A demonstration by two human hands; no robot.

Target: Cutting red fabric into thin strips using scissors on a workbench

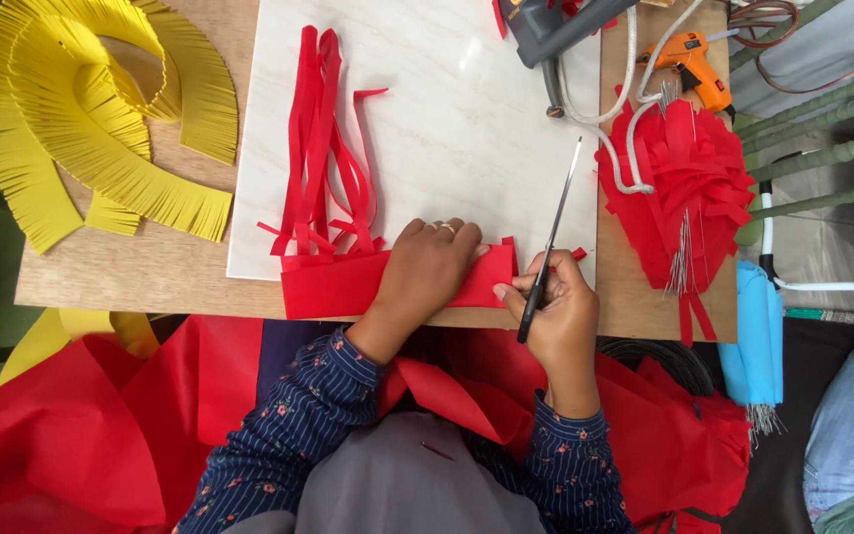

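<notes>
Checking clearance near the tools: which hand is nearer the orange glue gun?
Right. The right hand, holding scissors, sits below the orange glue gun; the left hand presses the red paper further left.

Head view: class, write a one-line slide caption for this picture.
Left hand presses folded red paper on a white board while right hand holds scissors at its edge.
</notes>
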